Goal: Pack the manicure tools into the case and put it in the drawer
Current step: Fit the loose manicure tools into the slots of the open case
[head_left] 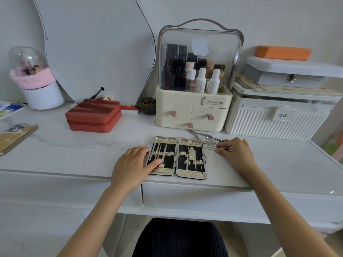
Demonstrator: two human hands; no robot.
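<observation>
Manicure case [179, 158] lies open flat on the white table [74, 145], at the front edge, just above the drawer [194, 199] front, which is closed. Black lining, gold-patterned borders. Left half holds several thin tools in its straps; right half holds a clipper at centre and a few thin picks beside it.

Left hand [132, 165] rests on the left edge of the case, fingers straight and relaxed, thumb lying across the lower part of the left half. Nothing gripped.

Right hand [236, 152] sits just right of the case, fingers bent down onto a loose cluster of metal tools [213, 143] on the table. Fingertips touch the tools; cannot tell whether any one is pinched. Ring on one finger. Nippers [197, 134] lie behind the case's right half, apart from the hand.

Behind the case: cream cosmetics organiser [193, 110] with clear dome and three small drawers. Right of the case and further back: ribbed white box [274, 121]. Left of the case and further back: red zipped pouch [93, 116]; far left, a phone [15, 137] face down.
</observation>
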